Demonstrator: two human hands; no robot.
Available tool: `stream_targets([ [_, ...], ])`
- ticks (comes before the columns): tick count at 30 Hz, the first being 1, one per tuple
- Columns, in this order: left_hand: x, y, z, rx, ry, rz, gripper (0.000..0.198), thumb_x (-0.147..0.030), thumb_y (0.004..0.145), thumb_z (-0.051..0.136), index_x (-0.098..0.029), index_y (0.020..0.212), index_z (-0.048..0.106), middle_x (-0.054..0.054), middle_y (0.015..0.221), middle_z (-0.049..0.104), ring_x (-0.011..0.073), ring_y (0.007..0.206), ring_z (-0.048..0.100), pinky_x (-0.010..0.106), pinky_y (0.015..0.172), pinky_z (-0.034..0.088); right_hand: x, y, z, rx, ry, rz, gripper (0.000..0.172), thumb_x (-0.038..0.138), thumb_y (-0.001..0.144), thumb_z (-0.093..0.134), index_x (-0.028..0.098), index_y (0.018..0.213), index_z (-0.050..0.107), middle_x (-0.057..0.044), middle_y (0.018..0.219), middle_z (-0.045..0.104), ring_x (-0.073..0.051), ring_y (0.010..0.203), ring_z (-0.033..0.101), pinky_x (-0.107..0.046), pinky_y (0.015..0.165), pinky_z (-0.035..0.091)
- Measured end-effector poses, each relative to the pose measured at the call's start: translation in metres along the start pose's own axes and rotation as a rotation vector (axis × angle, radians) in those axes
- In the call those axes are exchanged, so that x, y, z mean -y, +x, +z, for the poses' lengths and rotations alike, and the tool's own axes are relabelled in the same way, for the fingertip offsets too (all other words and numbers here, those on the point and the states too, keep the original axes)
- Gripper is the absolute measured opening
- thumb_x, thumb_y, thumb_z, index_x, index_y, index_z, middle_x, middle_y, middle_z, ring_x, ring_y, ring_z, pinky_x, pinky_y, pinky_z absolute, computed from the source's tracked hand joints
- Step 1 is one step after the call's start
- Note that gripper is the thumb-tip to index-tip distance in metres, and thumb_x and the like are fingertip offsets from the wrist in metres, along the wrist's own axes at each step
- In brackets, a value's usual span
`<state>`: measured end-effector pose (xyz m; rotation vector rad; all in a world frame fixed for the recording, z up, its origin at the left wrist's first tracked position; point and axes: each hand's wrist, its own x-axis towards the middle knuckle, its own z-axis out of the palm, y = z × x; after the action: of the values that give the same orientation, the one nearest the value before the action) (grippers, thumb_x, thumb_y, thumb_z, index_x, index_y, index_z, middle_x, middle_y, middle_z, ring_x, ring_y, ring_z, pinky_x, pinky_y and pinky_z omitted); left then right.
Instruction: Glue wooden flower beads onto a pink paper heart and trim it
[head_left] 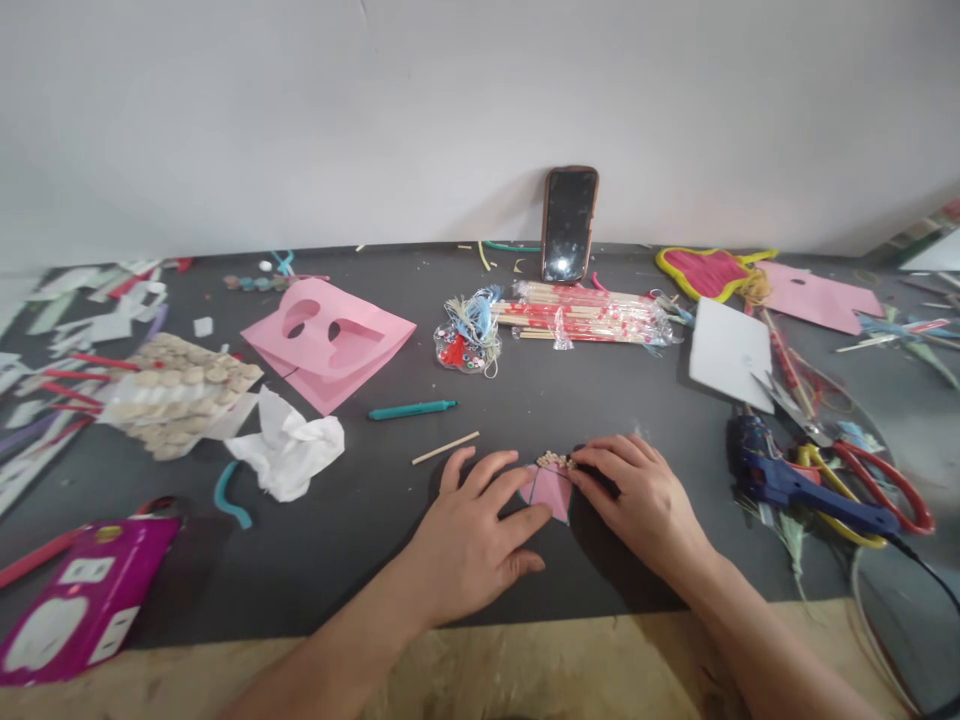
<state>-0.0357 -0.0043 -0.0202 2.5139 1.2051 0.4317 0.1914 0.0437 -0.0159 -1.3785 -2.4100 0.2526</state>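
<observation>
Now: L hand (472,545) spread on pink paper (546,492), R hand (637,500) narrow grip at edge.

Paper (550,492): pink, matt, smooth. Stick (445,448): pale bare wood. Tabletop (352,540): dark grey, matt. Tissue (289,447): white, soft, crumpled. Phone (569,225): glossy glass screen. Scissors (877,487): glossy red plastic handles. Board (525,670): rough pressed wood chips

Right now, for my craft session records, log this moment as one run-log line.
left hand: resting on small pink paper piece | right hand: at tiny tan beads on its top edge | under: dark grey mat
</observation>
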Motion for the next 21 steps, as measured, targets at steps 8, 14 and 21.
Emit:
stream_targets([
  [8,0.0,0.0,0.001,-0.01,0.001,0.006,0.034,-0.048,0.091,0.045,-0.03,0.116,0.058,0.007,0.13,0.055,0.0308,0.126,0.037,0.057,0.102,0.019,0.0,0.0,0.001,-0.008,-0.006,-0.007,0.019,0.031,0.09,0.054,0.021,0.091,0.069,-0.007,0.094,0.069,-0.021,0.085,0.063,-0.042,0.085,0.047],
  [14,-0.001,0.0,0.0,-0.024,0.014,0.008,0.032,-0.046,0.09,0.048,-0.029,0.115,0.06,0.007,0.129,0.055,0.0308,0.125,0.038,0.056,0.102,0.021,-0.004,-0.003,-0.002,-0.076,0.048,0.014,0.02,0.032,0.09,0.053,0.021,0.098,0.067,-0.009,0.096,0.067,-0.022,0.089,0.063,-0.04,0.082,0.051],
  [21,-0.003,0.0,0.003,-0.068,0.06,0.011,0.034,-0.047,0.09,0.049,-0.029,0.115,0.061,0.008,0.127,0.057,0.0306,0.126,0.038,0.056,0.102,0.02,-0.012,-0.023,-0.022,-0.109,0.035,0.032,0.019,0.029,0.091,0.05,0.022,0.099,0.066,-0.009,0.099,0.064,-0.022,0.092,0.063,-0.038,0.083,0.053],
])
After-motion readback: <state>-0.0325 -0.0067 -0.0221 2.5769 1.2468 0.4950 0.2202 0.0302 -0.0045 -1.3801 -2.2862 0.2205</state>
